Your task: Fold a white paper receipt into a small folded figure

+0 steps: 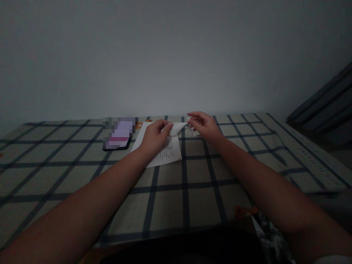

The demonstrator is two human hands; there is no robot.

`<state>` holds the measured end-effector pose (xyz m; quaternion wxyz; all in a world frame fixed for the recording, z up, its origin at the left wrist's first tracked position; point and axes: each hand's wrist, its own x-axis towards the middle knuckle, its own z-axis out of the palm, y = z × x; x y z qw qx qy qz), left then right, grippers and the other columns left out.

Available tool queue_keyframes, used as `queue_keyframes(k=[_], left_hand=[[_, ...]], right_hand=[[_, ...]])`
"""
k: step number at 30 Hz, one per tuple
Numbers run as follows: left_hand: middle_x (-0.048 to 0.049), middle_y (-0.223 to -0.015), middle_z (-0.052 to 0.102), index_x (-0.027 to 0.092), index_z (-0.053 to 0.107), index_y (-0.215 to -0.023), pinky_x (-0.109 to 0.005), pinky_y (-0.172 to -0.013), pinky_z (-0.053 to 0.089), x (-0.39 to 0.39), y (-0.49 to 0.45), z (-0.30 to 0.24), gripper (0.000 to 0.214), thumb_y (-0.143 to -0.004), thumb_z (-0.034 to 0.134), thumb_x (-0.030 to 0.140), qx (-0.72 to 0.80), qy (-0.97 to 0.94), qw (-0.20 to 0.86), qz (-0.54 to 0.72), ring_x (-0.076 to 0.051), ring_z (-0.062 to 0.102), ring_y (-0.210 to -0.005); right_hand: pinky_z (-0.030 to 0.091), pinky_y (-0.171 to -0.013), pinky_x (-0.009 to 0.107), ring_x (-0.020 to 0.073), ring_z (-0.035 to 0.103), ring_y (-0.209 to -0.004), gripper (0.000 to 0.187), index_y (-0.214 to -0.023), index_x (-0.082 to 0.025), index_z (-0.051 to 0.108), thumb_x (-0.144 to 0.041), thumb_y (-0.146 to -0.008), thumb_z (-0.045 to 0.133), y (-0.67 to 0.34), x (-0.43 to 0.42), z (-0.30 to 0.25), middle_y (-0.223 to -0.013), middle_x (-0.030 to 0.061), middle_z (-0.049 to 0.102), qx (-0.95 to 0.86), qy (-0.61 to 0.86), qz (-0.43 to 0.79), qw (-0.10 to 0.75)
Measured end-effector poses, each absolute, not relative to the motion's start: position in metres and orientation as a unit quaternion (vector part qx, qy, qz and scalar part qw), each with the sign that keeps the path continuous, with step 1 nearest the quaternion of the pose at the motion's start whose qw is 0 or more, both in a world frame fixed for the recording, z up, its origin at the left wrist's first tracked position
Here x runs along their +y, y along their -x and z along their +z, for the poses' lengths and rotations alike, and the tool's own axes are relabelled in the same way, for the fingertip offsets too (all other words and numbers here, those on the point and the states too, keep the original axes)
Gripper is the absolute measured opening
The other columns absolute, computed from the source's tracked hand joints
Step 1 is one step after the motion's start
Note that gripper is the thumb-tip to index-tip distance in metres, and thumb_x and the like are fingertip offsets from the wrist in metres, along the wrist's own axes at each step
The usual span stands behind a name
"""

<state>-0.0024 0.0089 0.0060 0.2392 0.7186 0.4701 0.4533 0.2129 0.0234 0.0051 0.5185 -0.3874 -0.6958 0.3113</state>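
L hand (pixel 155 135) pinches folded white paper (pixel 178 128) btwn thumb & fingers, over printed sheet (pixel 175 149) on checked cloth (pixel 170 209); can't tell if paper & sheet are joined. Paper's long axis runs approx. sideways, narrow tip twd R hand (pixel 206 127), fingertips right by it. R fingers bent; can't tell if gripping.

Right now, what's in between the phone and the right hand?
In the head view, the printed paper and the left hand, pinching a pointed white piece, are between the phone and right hand.
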Motion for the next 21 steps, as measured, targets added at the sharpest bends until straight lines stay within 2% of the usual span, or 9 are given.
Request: queue_keyframes(k=[4, 8, 11, 14, 17, 19, 21], left_hand=[[-0.0042, -0.081, 0.068, 0.017, 0.067, -0.090, -0.026, -0.062, 0.044, 0.011, 0.001, 0.003, 0.035, -0.086, 0.056, 0.050, 0.445, -0.719, 0.294, 0.445, -0.016, 0.058, -0.068], [-0.0041, -0.076, 0.067, 0.017, 0.069, -0.090, -0.026, -0.058, 0.043, 0.007, -0.001, 0.004, 0.038, -0.085, 0.056, 0.052, 0.434, -0.734, 0.313, 0.419, -0.015, 0.057, -0.064], [-0.0045, -0.073, 0.067, 0.018, 0.071, -0.092, -0.027, -0.056, 0.043, 0.004, -0.003, 0.007, 0.040, -0.083, 0.058, 0.054, 0.442, -0.740, 0.320, 0.394, -0.016, 0.058, -0.062], [-0.0043, -0.069, 0.067, 0.018, 0.071, -0.085, -0.028, -0.057, 0.043, 0.003, -0.003, 0.008, 0.037, -0.082, 0.059, 0.053, 0.445, -0.749, 0.312, 0.378, -0.016, 0.058, -0.061], [-0.0046, -0.068, 0.068, 0.017, 0.070, -0.076, -0.028, -0.058, 0.043, 0.004, -0.002, 0.009, 0.036, -0.082, 0.059, 0.051, 0.444, -0.752, 0.298, 0.384, -0.017, 0.059, -0.063], [-0.0047, -0.069, 0.068, 0.017, 0.070, -0.079, -0.028, -0.058, 0.043, 0.006, -0.001, 0.010, 0.037, -0.082, 0.059, 0.052, 0.447, -0.747, 0.296, 0.394, -0.017, 0.060, -0.064], [-0.0048, -0.070, 0.068, 0.016, 0.070, -0.083, -0.027, -0.057, 0.043, 0.007, 0.000, 0.010, 0.038, -0.082, 0.060, 0.053, 0.450, -0.740, 0.299, 0.401, -0.017, 0.060, -0.063]], right_hand=[[0.049, -0.065, 0.027, 0.0123, 0.057, -0.072, 0.047, -0.117, -0.015, 0.059, -0.044, -0.080, 0.065, -0.209, 0.020, 0.003, -0.092, 0.0050, 0.063, -0.725, 0.393, 0.302, 0.477], [0.044, -0.067, 0.026, 0.0128, 0.056, -0.070, 0.030, -0.088, -0.013, 0.068, -0.042, -0.080, 0.065, -0.207, 0.014, 0.006, -0.079, 0.0034, 0.064, -0.794, 0.394, 0.241, 0.396], [0.041, -0.061, 0.025, 0.0117, 0.053, -0.064, 0.027, -0.082, -0.012, 0.068, -0.039, -0.081, 0.062, -0.208, 0.013, 0.009, -0.072, 0.0023, 0.063, -0.792, 0.411, 0.219, 0.395], [0.040, -0.059, 0.024, 0.0117, 0.053, -0.063, 0.026, -0.080, -0.012, 0.067, -0.038, -0.079, 0.065, -0.208, 0.014, 0.008, -0.071, 0.0021, 0.063, -0.780, 0.414, 0.235, 0.407], [0.043, -0.058, 0.024, 0.0123, 0.057, -0.064, 0.031, -0.089, -0.014, 0.065, -0.043, -0.078, 0.066, -0.207, 0.017, 0.004, -0.071, 0.0013, 0.063, -0.745, 0.398, 0.305, 0.441], [0.045, -0.058, 0.024, 0.0125, 0.059, -0.064, 0.039, -0.104, -0.016, 0.061, -0.044, -0.078, 0.066, -0.205, 0.018, 0.001, -0.071, 0.0001, 0.064, -0.713, 0.384, 0.366, 0.459], [0.047, -0.059, 0.024, 0.0124, 0.061, -0.064, 0.043, -0.109, -0.016, 0.059, -0.044, -0.078, 0.067, -0.205, 0.019, 0.000, -0.072, 0.0000, 0.065, -0.702, 0.376, 0.405, 0.448]])
